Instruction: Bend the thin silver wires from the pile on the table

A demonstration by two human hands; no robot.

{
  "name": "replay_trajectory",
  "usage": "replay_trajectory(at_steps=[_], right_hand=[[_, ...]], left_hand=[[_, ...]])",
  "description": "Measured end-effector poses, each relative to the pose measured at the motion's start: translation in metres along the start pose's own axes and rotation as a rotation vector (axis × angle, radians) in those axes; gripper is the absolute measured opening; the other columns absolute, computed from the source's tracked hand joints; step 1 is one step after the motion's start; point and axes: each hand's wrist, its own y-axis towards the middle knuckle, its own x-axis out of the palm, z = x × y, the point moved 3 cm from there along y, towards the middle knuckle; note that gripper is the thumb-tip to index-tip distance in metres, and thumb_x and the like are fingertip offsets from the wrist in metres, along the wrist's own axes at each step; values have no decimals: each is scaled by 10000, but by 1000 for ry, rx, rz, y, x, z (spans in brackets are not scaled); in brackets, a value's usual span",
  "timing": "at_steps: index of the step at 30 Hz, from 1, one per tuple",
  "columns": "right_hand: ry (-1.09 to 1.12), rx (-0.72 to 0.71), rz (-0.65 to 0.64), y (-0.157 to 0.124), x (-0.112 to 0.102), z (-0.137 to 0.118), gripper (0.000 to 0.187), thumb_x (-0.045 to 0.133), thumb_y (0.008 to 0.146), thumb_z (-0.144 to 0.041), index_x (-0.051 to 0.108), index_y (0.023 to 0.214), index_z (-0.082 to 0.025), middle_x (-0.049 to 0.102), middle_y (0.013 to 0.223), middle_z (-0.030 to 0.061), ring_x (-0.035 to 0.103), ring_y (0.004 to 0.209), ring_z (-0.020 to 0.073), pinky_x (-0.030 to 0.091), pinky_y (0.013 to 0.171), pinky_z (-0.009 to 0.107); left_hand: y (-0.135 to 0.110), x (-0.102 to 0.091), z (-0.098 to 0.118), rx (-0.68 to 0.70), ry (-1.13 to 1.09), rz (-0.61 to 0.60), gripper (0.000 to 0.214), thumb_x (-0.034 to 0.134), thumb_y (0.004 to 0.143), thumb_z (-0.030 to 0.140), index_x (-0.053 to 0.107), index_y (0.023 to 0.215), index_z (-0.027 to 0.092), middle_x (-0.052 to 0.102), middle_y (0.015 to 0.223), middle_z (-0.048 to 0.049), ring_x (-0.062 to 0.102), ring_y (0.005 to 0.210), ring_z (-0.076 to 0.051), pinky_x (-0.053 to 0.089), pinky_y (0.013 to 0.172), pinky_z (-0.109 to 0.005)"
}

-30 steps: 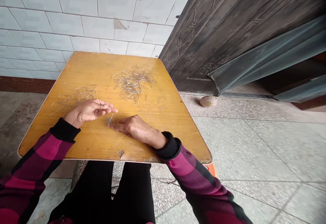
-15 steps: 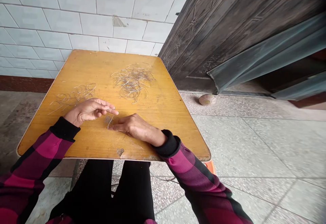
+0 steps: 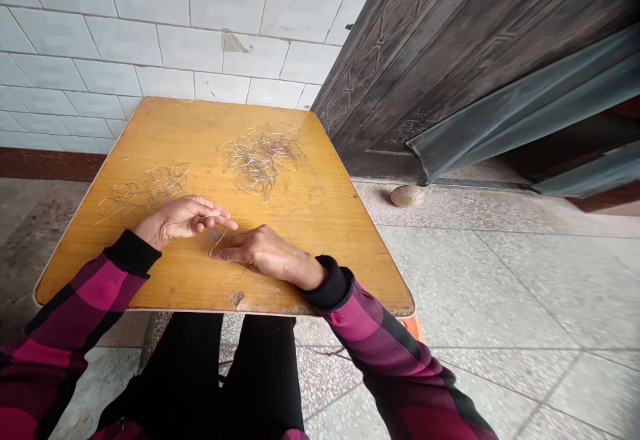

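Note:
Between thumb and fingers, my left hand (image 3: 187,218) pinches a thin wire that shows as a pale line along the fingertips. Close by on the right, my right hand (image 3: 263,250) is closed on a thin bent wire (image 3: 217,243), whose end sticks out past the thumb. Whether both hands hold the same wire I cannot tell. Behind my left hand lies a loose group of curled wires (image 3: 150,187). A denser tangle of wire pieces (image 3: 263,160) rests farther back, right of the middle.
The yellow wooden table (image 3: 330,227) has chipped spots near its front edge. A white tiled wall (image 3: 150,47) stands behind it. To the right are a dark carved door (image 3: 390,93), a grey-green curtain (image 3: 480,120) and a round stone-like object (image 3: 407,195) on the floor.
My left hand has shifted slightly right, towards my right hand. The bent wire between the hands leans more to the right. My right hand has barely moved.

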Motion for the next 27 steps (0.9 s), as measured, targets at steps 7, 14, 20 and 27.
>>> replay_trajectory(at_steps=[7,14,20,27], right_hand=[[47,56,29,-1,5,6,320,488,968,-158,663,1225,-231,743,955,50,652,768,123,424,634,248],[214,213,162,-1,8,21,322,485,964,-203,668,1228,-188,737,1104,77,702,915,163,507,794,276],[381,327,192,1,1,24,328,510,936,-198,682,1215,-173,748,1058,55,702,872,141,501,766,235],[453,278,232,1,-3,23,274,520,923,-154,709,1121,-169,749,973,33,677,789,106,483,721,218]], left_hand=[[0,1,1,3,-33,24,232,463,876,-22,690,855,22,745,881,-194,578,490,-48,406,375,-83],[2,-8,6,96,-85,121,332,416,1001,234,662,856,64,731,821,-149,589,513,-64,419,398,-110],[-3,-9,3,248,133,184,71,587,863,114,652,854,87,712,815,-92,631,584,-98,484,476,-168],[-9,8,-3,225,736,77,232,608,858,277,652,702,111,678,652,-57,625,534,-113,490,487,-202]])
